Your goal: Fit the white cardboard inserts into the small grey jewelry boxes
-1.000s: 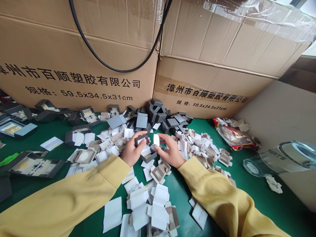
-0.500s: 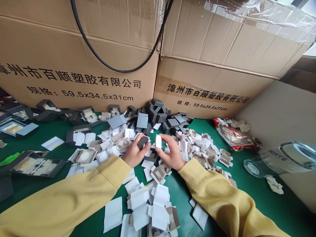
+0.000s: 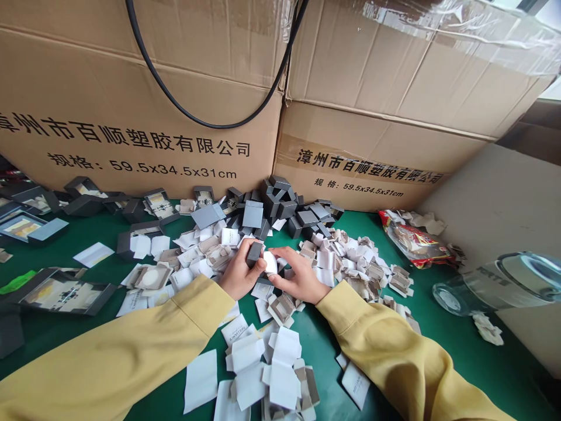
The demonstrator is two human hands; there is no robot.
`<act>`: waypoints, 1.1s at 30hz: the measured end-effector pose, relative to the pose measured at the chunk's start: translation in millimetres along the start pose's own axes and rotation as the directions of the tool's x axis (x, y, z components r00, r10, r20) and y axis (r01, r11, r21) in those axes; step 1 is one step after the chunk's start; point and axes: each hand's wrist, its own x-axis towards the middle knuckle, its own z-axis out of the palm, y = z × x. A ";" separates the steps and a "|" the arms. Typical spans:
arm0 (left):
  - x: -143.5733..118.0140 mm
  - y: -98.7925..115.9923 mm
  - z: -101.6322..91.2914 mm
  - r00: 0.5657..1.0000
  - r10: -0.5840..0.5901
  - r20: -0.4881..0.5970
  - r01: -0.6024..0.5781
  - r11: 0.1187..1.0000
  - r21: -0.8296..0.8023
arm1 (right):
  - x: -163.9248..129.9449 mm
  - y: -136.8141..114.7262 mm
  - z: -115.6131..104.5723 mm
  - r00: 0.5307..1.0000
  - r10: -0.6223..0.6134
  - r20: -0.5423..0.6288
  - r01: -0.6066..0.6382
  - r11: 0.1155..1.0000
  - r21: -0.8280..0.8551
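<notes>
Nearest to me, loose white paper cards lie scattered on the green counter between my two yellow sleeves. Just beyond them my hands meet at the middle of the counter. My left hand has its grip clenched around a small grey box, thumb and fingers pinching its sides so the box stands at my fingertips, tilted toward the other hand. My right hand is grasping a small white insert between thumb and forefinger; the insert sits at the very tips of that grip and touches the grey box, pressed against its near side. Whether it is already inside the box I cannot tell.

Around both hands lies a litter of white and beige card inserts. Behind them is a heap of grey boxes. To the left sit larger dark open boxes; to the right a red snack packet and a clear glass jar on its side. Farthest off, two big cardboard cartons stand along the counter's back, a black cable hanging across them.
</notes>
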 end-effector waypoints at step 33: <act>2.7 -3.8 0.5 0.998 -0.023 0.057 0.019 0.997 0.075 | -3.9 2.0 7.8 0.997 0.076 0.027 -0.075 0.996 -0.054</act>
